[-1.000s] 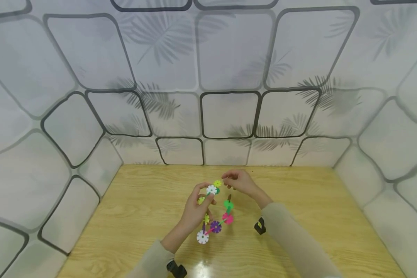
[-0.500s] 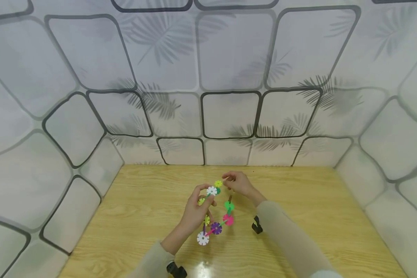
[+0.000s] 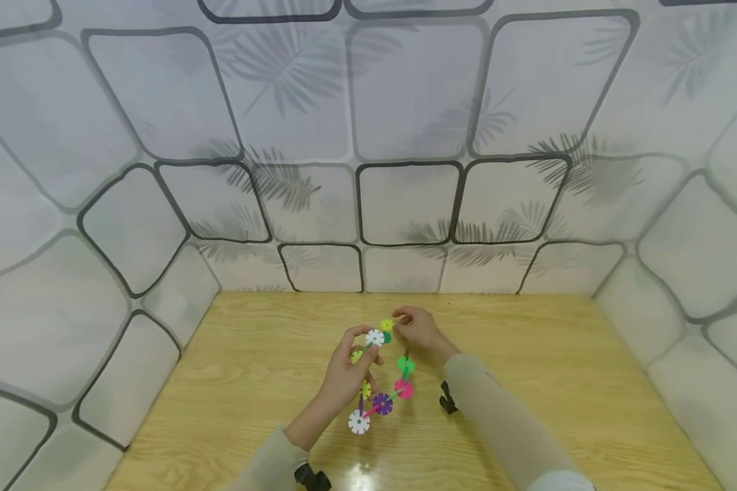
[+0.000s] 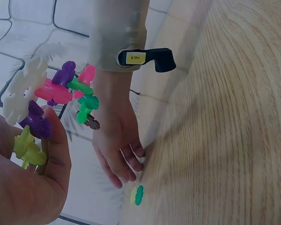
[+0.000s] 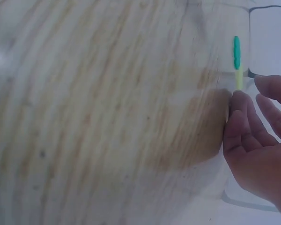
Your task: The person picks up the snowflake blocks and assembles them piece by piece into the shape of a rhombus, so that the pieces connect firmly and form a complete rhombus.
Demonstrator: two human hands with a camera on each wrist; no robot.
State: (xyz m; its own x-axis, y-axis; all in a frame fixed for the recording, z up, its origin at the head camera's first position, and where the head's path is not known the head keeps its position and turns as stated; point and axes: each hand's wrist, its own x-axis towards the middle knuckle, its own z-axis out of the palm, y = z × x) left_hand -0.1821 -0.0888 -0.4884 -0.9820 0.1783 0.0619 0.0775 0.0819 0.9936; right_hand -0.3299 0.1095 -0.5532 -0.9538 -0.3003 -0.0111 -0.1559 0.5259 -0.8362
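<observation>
My left hand grips a bent chain of interlocking snowflake discs. Its thumb lies by a white disc at the upper end. The chain curves down past yellow and white discs, then up through purple, pink and green to a brown disc close below my right hand. Those fingers are loosely bent, with fingertips right by a small yellow disc joined to a green disc. In the right wrist view, the green disc and yellow disc appear edge-on just past the fingertips.
Below both hands is a wood-grain table. A patterned cloth wall encloses the back and sides. Black wrist-camera mounts sit at both cuffs.
My right forearm and wrist have shifted left, and that hand has lowered slightly, staying beside the yellow disc. My left hand keeps its hold on the chain, nearly still.
</observation>
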